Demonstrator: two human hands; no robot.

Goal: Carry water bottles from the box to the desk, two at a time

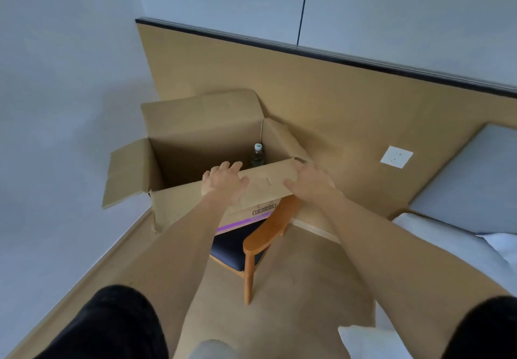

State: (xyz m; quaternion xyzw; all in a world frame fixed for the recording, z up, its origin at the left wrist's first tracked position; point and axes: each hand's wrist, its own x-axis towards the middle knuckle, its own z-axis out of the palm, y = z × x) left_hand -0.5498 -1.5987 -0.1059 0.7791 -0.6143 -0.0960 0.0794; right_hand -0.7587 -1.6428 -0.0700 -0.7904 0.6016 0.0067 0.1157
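An open cardboard box [195,140] stands on a wooden chair with its flaps spread. Inside, at the back right corner, one dark water bottle [257,155] with a pale cap stands upright; the box floor is hidden behind the near wall. My left hand [223,183] reaches over the near flap with its fingers spread, fingertips at the rim. My right hand [310,182] hovers over the right end of that flap, fingers extended, blurred by motion. Neither hand holds anything.
The wooden chair [260,241] with a dark blue seat carries the box, against a tan wall panel [335,101]. A bed with a grey headboard [470,179] and white bedding lies to the right. A wall socket [396,157] sits on the panel.
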